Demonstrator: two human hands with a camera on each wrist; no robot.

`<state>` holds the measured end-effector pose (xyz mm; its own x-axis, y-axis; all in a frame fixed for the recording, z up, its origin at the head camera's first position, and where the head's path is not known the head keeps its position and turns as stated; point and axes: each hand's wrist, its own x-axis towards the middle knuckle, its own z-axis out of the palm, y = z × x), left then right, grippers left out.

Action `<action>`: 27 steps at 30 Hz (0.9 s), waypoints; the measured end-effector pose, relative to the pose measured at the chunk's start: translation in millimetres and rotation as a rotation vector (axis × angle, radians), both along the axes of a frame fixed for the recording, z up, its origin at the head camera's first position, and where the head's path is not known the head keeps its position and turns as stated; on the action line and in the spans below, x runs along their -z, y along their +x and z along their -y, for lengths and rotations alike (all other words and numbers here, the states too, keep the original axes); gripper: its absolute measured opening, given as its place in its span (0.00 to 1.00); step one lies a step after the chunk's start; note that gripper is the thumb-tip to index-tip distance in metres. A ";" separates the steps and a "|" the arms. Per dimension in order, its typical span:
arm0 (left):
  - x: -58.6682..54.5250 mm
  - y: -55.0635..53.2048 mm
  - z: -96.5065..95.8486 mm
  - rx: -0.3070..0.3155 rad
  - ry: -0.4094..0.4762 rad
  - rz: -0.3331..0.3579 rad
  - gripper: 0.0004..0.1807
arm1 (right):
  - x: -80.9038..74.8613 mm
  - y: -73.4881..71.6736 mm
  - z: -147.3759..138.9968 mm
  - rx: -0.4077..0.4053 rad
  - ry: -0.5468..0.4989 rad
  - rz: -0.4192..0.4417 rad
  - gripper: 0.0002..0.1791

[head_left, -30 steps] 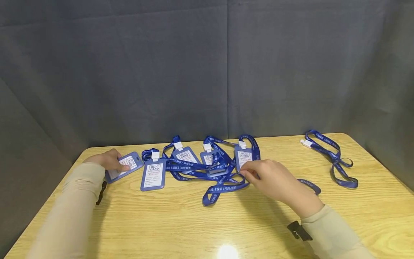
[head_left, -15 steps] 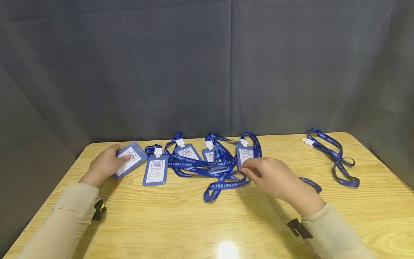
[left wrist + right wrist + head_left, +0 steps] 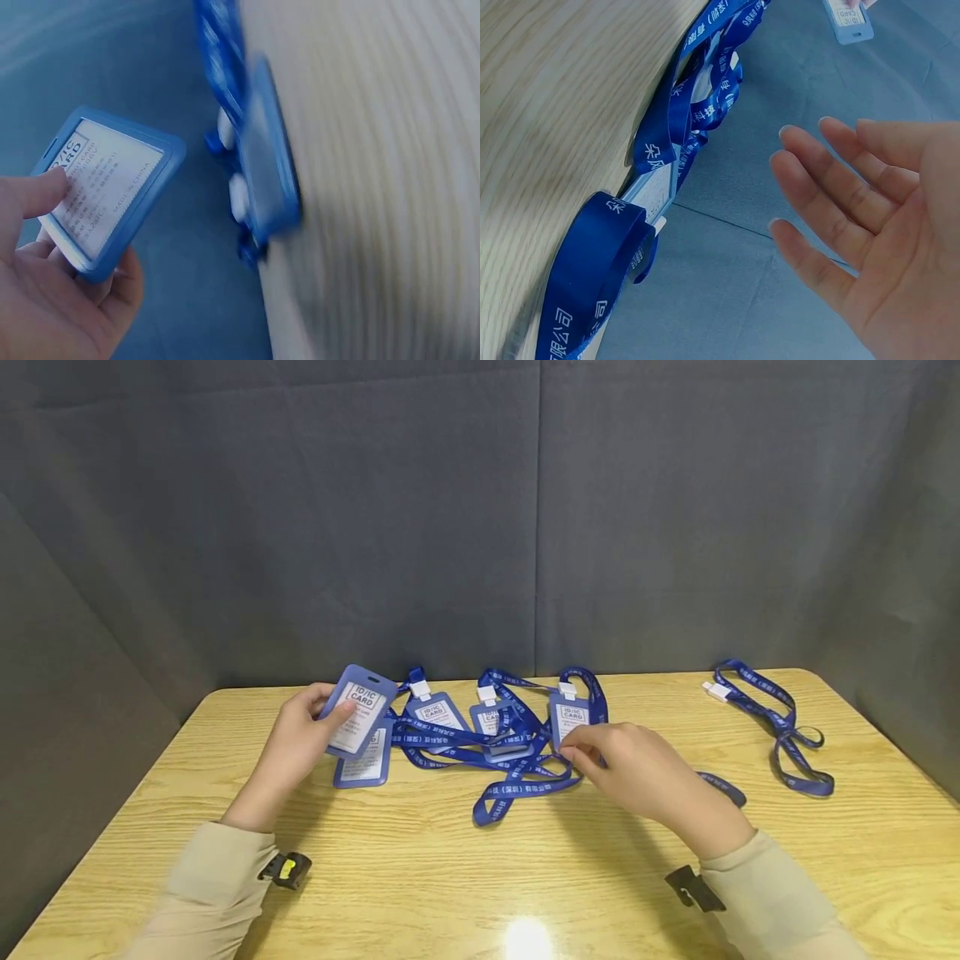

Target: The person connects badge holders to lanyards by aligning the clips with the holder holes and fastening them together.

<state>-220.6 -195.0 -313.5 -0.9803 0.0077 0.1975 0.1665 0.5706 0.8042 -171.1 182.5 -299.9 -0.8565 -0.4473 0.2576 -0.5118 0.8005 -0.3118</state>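
Observation:
In the head view my left hand [image 3: 296, 739] holds a blue ID badge holder [image 3: 363, 717] above the table, thumb on its front and fingers behind. No lanyard hangs from its slot. The left wrist view shows the same badge holder [image 3: 105, 187] pinched by the thumb. Behind it, partly hidden, lies another badge holder [image 3: 365, 770]. My right hand [image 3: 641, 772] is over the lanyard loops, near a badge holder [image 3: 570, 717] with a white clip. In the right wrist view its fingers [image 3: 840, 225] are loosely bent and hold nothing.
Two more clipped badge holders, a middle one [image 3: 489, 722] and one left of it [image 3: 437, 712], lie among tangled blue lanyards [image 3: 517, 789]. A separate lanyard [image 3: 768, 689] with a white clip lies at the right of the wooden table [image 3: 420, 877]. A grey curtain [image 3: 450, 527] stands behind.
My left hand has lifted the badge holder and carried it right, turning it more upright, so it now overlaps the neighbouring badge holder. My right hand has stayed nearly still.

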 end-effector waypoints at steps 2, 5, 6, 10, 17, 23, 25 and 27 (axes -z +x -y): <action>-0.4 1.9 -8.5 0.005 0.042 0.005 0.22 | 0.0 0.2 -0.1 0.000 -0.005 0.003 0.07; 0.7 3.8 -16.6 0.000 0.071 0.023 0.22 | -0.1 0.6 -0.3 -0.003 -0.014 0.009 0.07; 1.3 4.1 -18.1 -0.002 0.082 0.033 0.22 | -0.3 0.8 -0.4 -0.004 -0.016 0.011 0.07; 2.0 5.1 -23.2 -0.007 0.126 0.065 0.22 | -0.9 0.9 -0.6 -0.006 -0.017 0.013 0.07; 0.6 11.0 -36.6 0.054 0.244 0.107 0.20 | -0.9 -0.4 -1.2 -0.002 -0.003 0.022 0.08; -0.3 18.1 -51.1 0.144 0.258 0.081 0.17 | -0.1 -2.5 -2.9 0.003 0.002 0.030 0.09; -0.4 19.0 -54.5 0.170 0.249 0.074 0.16 | 0.5 -3.0 -3.3 0.004 0.004 0.026 0.08; -0.4 19.7 -57.6 0.195 0.245 0.075 0.16 | 1.5 -3.4 -4.1 0.005 0.001 0.024 0.08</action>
